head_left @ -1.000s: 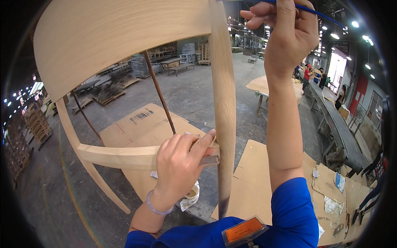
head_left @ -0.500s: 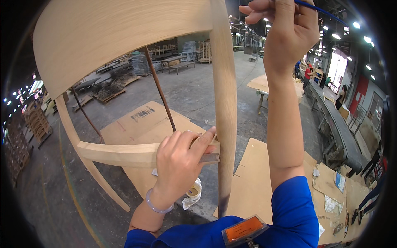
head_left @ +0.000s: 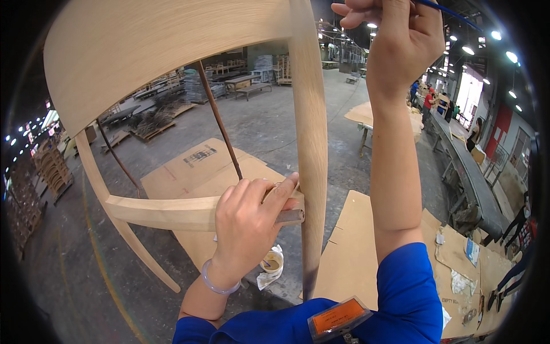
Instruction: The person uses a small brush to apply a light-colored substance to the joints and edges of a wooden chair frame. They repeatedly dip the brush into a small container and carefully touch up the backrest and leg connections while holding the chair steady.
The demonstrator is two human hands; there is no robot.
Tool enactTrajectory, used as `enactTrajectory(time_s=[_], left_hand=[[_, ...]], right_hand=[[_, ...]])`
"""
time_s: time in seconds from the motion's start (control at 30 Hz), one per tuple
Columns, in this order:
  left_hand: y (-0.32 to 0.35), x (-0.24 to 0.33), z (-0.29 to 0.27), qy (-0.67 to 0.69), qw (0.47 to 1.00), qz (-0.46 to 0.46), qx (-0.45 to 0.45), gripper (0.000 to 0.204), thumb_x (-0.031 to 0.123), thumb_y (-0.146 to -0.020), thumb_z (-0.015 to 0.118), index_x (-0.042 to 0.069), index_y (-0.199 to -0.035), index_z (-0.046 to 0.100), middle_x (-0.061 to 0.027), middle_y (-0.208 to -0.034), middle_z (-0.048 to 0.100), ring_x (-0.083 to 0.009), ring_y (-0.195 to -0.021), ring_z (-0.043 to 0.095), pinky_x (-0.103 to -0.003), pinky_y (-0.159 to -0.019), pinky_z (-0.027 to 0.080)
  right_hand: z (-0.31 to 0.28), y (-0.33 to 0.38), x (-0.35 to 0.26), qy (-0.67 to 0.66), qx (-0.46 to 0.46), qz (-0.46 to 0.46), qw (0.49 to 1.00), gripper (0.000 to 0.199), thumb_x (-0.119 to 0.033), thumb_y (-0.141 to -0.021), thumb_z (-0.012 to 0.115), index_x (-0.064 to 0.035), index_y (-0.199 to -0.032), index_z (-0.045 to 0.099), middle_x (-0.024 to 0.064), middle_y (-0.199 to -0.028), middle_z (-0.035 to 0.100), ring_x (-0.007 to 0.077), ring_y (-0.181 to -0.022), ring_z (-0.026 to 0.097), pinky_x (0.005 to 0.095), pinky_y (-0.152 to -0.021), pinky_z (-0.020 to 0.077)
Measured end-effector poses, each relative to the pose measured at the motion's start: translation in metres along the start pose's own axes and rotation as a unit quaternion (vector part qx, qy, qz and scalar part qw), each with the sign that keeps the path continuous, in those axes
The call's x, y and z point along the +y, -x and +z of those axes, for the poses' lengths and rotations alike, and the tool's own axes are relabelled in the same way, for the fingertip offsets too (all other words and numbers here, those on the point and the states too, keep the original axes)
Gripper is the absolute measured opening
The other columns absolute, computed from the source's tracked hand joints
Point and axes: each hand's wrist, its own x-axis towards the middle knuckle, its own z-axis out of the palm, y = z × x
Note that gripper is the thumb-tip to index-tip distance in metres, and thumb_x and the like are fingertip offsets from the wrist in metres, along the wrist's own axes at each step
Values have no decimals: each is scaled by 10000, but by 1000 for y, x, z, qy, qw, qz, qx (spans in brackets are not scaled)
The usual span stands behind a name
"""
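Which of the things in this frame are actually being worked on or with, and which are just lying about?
In use:
wooden chair frame, gripped at its rail by the left hand
thin blue brush, held up by the right hand

Lying about:
small cup with a rag on the floor
cardboard sheets
wooden pallets

Pale unfinished wooden chair frame [head_left: 172, 69] held aloft, tilted, by its rail; thin blue brush [head_left: 452, 11] raised above.

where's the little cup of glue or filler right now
In the head view it sits low at centre, on the floor: the small cup lies just below the left hand, beside a crumpled white rag.
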Motion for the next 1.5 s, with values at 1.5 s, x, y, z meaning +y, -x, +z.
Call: enactTrajectory(time_s=[1.5], left_hand=[[16,-36,-33,-17,999,-31,1,401,159,-860,780,153,-1260,750,-32,-840,595,-225,-748,587,-373,-646,420]], right_hand=[[55,16,4,-45,-19,4,999,152,-129,-1106,552,-19,-1003,577,81,-689,678,121,-512,649,228,-505,545]])
